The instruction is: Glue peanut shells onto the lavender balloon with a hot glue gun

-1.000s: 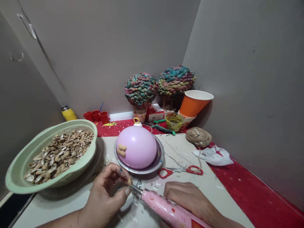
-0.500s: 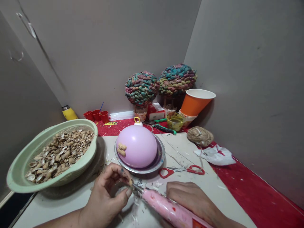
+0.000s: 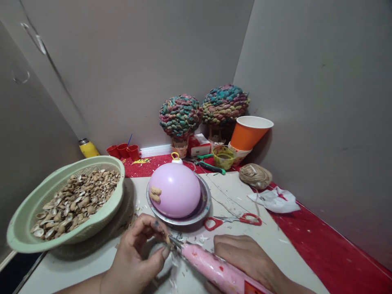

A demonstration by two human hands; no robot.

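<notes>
Between the thumb and forefinger of my left hand point(image 3: 139, 251) is a small peanut shell point(image 3: 168, 240), partly hidden by the fingers. My right hand point(image 3: 249, 257) is wrapped round a pink hot glue gun point(image 3: 211, 263), whose metal nozzle meets the shell. Just beyond my hands a lilac balloon point(image 3: 176, 190) rests in a round metal bowl point(image 3: 206, 208). Two peanut shells point(image 3: 155, 194) are stuck on the balloon's left side. At left, a pale green colander point(image 3: 65, 241) holds many peanut shell pieces point(image 3: 78, 200).
Red-handled scissors point(image 3: 234, 219) lie right of the bowl. Behind are green-handled pliers point(image 3: 211, 166), a yellow-stained cup point(image 3: 224, 157), twine point(image 3: 255, 175), orange paper cups point(image 3: 248, 134), small red cups point(image 3: 123, 151) and two colourful shell-covered balls on stands point(image 3: 181, 116). Walls close in the back and right.
The view has shifted slightly. My hands, the shell and the glue gun keep nearly the same position, with the nozzle still at the shell.
</notes>
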